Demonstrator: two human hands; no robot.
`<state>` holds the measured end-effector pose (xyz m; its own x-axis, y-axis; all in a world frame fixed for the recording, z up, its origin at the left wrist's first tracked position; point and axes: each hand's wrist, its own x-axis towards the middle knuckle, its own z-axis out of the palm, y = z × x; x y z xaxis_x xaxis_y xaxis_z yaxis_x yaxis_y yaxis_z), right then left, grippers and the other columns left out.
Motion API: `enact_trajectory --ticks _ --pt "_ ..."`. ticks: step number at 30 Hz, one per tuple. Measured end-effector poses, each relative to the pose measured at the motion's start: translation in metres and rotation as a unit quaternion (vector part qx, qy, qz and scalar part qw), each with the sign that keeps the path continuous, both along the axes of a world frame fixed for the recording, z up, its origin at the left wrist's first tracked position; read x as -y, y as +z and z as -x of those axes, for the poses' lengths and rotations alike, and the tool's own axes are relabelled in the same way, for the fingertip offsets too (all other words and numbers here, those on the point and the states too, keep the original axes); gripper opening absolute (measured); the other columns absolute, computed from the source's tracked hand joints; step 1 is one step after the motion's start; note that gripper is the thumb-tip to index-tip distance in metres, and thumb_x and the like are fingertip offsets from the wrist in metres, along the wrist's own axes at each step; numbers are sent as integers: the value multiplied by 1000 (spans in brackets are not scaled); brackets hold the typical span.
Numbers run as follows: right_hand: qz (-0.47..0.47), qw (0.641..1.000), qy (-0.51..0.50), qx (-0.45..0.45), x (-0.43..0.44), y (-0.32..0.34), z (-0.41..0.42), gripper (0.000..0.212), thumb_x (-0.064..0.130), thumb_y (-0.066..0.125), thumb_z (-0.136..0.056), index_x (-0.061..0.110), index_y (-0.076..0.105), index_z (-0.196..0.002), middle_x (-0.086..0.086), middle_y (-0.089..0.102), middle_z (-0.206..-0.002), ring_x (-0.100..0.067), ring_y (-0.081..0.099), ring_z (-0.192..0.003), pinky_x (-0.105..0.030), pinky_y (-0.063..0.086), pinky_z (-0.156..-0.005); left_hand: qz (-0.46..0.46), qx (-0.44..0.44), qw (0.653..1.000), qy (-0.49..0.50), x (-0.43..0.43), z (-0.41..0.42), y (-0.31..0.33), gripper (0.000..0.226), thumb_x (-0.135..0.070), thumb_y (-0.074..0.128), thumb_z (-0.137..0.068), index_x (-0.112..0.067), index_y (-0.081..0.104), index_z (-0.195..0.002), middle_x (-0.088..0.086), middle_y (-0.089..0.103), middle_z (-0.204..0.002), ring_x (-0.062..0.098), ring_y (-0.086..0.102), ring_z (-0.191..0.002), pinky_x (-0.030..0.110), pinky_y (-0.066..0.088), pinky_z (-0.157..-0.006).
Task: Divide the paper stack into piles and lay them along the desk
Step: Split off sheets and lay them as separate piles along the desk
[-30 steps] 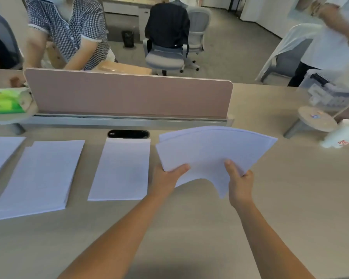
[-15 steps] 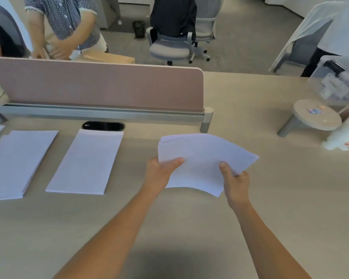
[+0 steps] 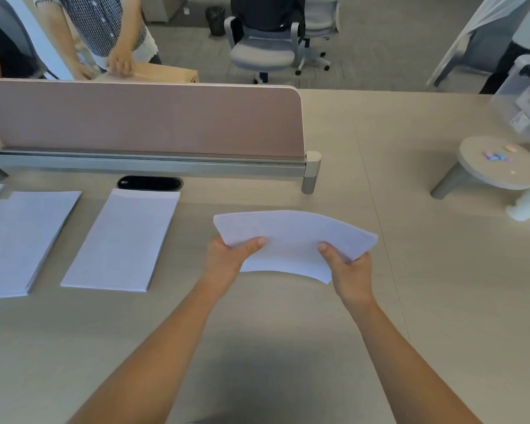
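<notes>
Both hands clamp the paper stack [image 3: 291, 240] above the desk [image 3: 441, 286]: left hand [image 3: 227, 258] at its 8 o'clock corner, right hand [image 3: 349, 270] at 4 o'clock. Two laid piles [image 3: 121, 240] [image 3: 19, 240] lie flat at 9 o'clock.

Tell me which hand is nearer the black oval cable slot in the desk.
Left. The left hand grips the held paper stack just right of and below the black oval cable slot; the right hand is farther right.
</notes>
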<state>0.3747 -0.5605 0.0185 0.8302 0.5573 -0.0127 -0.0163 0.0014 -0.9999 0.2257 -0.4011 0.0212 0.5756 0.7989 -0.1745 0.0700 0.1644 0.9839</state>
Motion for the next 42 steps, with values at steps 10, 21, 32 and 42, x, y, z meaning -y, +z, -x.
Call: enact_trajectory --ticks 10,21,32,42 --pt "73 997 11 -1 0 -27 -13 16 13 71 -88 27 69 -79 22 72 -71 6 68 -69 -14 53 -62 -207 -162 964 -26 -6 0 -30 21 -40 78 -76 -25 74 -90 -4 75 -87 14 71 -85 39 58 -78" --pt "274 957 -47 90 -24 -37 -85 45 45 31 -103 18 41 -69 3 45 -66 -14 43 -60 -31 31 -53 -118 -269 948 -125 -27 -98 -56 50 -51 43 -97 -11 70 -83 10 70 -80 23 67 -81 34 49 -75" --pt "459 885 -7 82 -22 -101 -162 44 42 31 -102 9 48 -78 -4 53 -72 -24 50 -66 -29 31 -51 -57 -379 904 -192 -25 -161 -113 70 -61 20 -97 -7 64 -89 6 65 -84 24 61 -82 33 44 -75" --pt "573 804 43 152 -14 -76 -153 56 47 42 -98 1 51 -129 -19 58 -127 -36 56 -117 -39 47 -92 -44 -397 897 -188 -56 -117 -91 60 -60 27 -96 -13 51 -68 9 61 -77 28 58 -76 34 42 -70"
